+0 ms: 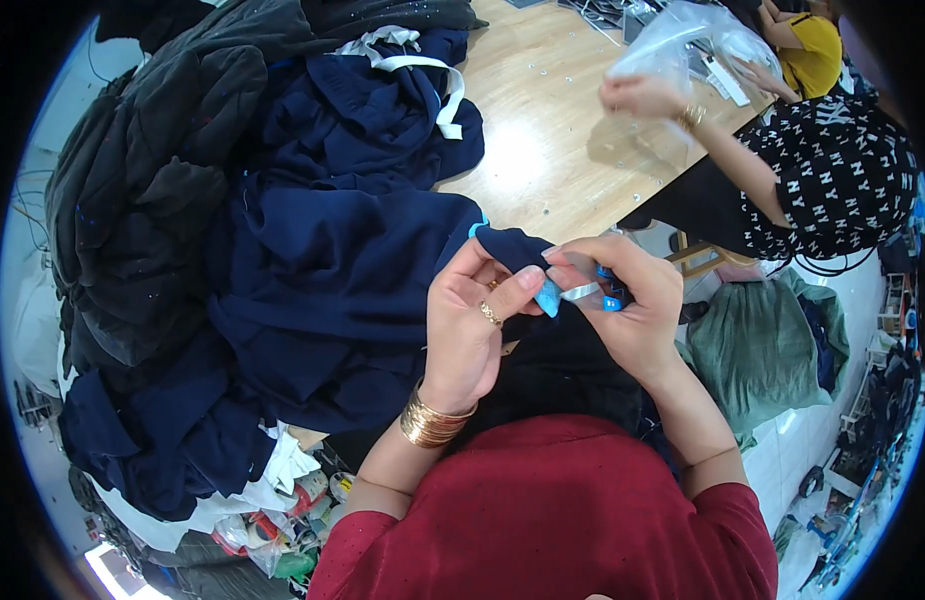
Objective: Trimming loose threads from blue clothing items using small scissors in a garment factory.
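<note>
Both hands work just beside the navy pile (322,290): left hand (469,330) pinching a navy garment's (507,250) edge, right hand (627,305) clenched on blue snips (582,292) at it, where a slip could nick the cloth or a fingertip.

matt navy cloth garment (322,270) — smooth wooden table (552,140)

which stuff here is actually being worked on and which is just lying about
In hand:
- left hand pinching the dark navy fabric garment
- right hand with small blue-handled snips

Lying about:
- black fabric pile
- white ribbon strip
- green cloth sack
- a co-worker's clear plastic bag
</note>
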Demonstrator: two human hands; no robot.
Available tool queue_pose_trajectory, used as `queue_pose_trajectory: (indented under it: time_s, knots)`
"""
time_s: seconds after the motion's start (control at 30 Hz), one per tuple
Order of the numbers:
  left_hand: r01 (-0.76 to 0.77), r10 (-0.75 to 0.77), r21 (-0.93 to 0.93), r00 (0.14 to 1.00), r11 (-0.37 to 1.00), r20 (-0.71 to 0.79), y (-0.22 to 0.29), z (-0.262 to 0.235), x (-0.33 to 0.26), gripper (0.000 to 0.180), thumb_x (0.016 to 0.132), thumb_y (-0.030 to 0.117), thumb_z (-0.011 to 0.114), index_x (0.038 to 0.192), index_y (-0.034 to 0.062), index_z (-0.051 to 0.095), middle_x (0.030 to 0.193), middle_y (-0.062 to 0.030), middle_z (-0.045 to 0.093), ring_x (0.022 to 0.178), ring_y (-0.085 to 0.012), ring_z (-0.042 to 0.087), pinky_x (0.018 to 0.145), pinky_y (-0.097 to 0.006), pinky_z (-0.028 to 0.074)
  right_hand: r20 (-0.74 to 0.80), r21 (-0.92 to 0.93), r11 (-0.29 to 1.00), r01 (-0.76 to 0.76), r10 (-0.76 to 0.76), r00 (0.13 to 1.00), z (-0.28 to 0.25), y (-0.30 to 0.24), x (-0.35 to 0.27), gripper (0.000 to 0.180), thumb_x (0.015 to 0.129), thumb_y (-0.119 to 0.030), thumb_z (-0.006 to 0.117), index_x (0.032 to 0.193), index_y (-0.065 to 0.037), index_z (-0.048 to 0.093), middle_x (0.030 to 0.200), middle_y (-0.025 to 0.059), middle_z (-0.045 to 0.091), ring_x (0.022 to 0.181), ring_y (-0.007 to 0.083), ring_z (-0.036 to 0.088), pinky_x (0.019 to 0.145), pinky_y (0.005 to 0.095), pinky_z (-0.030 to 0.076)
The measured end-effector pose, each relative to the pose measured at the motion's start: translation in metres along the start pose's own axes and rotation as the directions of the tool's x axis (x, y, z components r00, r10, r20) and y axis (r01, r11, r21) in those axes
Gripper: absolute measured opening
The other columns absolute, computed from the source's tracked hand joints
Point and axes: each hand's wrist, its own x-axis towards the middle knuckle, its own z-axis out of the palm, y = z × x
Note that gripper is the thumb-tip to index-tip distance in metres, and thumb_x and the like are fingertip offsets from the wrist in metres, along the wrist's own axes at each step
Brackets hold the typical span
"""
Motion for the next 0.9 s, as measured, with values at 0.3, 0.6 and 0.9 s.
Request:
queue_pose_trajectory:
  time_s: [0.3, 0.6, 0.9]
  knots:
    - [0.008, -0.006, 0.064, 1.0, 0.998, -0.024, 0.001, -0.002, 0.003, 0.023, 0.078, 0.004, 0.067, 0.099, 0.0015, 0.057, 0.088, -0.0056, 0.063, 0.072, -0.0089, 0.058, 0.065, -0.021, 0.048, -0.005, 0.42, 0.877, -0.235, 0.261, 0.965, -0.007, -0.004, 0.01, 0.006, 0.085, -0.007, 0.059, 0.087, -0.002, 0.057, 0.072, -0.0004, 0.054, 0.065, 0.0031, 0.044, 0.057, 0.018, 0.036]
    - [-0.047, 0.048, 0.022, 0.996, 0.999, -0.071, 0.0, -0.001, 0.007, 0.025, 0.077, 0.001, 0.067, 0.099, 0.0018, 0.056, 0.09, -0.0057, 0.062, 0.079, -0.0096, 0.057, 0.07, -0.023, 0.049, 0.05, 0.106, 0.966, -0.237, 0.232, 0.971, -0.01, 0.005, 0.008, 0.029, 0.08, -0.017, 0.065, 0.104, -0.006, 0.053, 0.067, 0.0031, 0.052, 0.058, 0.0085, 0.047, 0.054, 0.0216, 0.038]
    - [-0.242, 0.243, 0.038, 0.969, 0.97, -0.033, -0.007, 0.0, 0.006, 0.03, 0.076, -0.007, 0.064, 0.101, 0.0013, 0.05, 0.095, -0.0073, 0.06, 0.086, -0.012, 0.058, 0.079, -0.026, 0.048, 0.078, -0.271, 0.962, -0.028, 0.051, 0.996, -0.012, -0.007, -0.002, 0.03, 0.074, -0.028, 0.071, 0.09, -0.006, 0.06, 0.07, 0.0047, 0.059, 0.057, 0.0186, 0.058, 0.05, 0.0269, 0.044]
